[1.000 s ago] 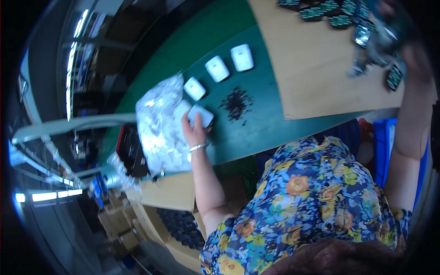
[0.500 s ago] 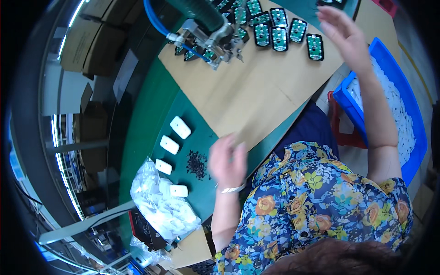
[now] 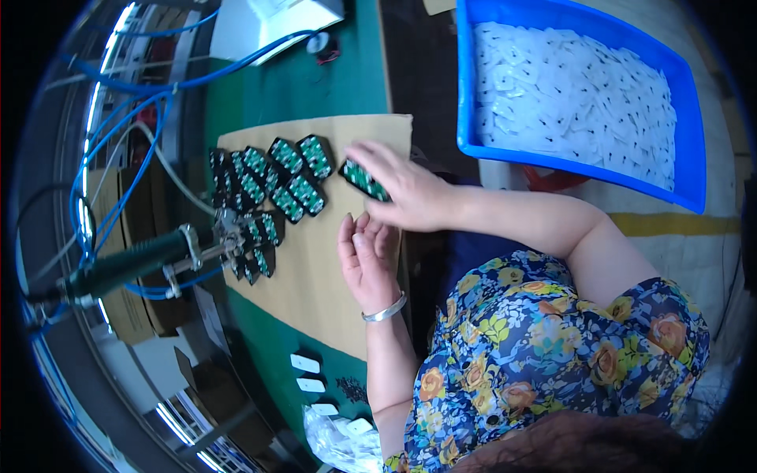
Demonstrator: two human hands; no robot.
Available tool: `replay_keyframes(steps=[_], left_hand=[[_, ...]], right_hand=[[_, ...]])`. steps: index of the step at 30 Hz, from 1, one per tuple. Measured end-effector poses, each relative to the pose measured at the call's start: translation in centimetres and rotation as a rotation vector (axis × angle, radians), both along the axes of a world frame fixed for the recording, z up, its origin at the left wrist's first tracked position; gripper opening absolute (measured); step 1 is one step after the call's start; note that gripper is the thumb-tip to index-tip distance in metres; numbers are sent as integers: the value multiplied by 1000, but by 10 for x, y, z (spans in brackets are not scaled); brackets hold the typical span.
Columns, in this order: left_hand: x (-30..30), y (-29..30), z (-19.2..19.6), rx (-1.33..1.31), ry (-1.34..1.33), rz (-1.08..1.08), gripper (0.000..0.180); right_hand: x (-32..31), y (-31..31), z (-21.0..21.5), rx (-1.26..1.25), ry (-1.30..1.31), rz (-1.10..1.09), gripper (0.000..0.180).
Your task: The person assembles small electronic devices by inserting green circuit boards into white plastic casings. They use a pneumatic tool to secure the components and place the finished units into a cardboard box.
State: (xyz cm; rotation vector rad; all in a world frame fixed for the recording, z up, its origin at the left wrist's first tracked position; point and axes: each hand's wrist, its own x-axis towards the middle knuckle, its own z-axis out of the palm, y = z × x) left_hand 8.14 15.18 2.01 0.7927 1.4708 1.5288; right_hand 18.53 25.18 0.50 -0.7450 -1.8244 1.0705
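My right hand reaches across the cardboard sheet with its fingers and thumb around a black casing with a green circuit board. The hand covers part of that casing. Just nearer, my left hand is raised with loosely curled fingers apart, and nothing shows in it. Several more black casings with green boards lie in a cluster left of my right hand. The cardboard sheet under them rests on the green table.
A mounted tool with blue hoses hangs over the left side. White covers, a pile of small dark parts and a plastic bag lie at the near left. A blue bin of small white bags stands at right.
The view has turned to the right. My right hand has come down onto the single casing set apart from the cluster. My left hand has moved up beside it.
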Motion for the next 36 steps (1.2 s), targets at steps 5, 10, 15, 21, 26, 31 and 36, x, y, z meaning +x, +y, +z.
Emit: replay_keyframes(steps=[5,10,15,21,26,31,36], left_hand=[[19,-1,-4,-72,-754,-333,45],[35,6,-9,-102,-867,-389,51],[35,-1,-15,-111,-906,-404,54],[34,-20,-14,-147,-858,-382,55],[33,-26,-17,-155,-788,-391,56],[33,-28,-18,-144,-781,-396,57],[34,-30,-10,-120,-780,-435,58]], right_hand=[[37,-56,4,10,16,-5,74],[77,-46,9,93,-168,93,90],[162,99,-74,205,-308,-723,53],[215,166,-167,-150,-1110,-1088,70],[207,165,-171,-89,-1172,-1103,63],[208,164,-167,-78,-1232,-1053,57],[224,153,-169,168,-920,-1073,54]])
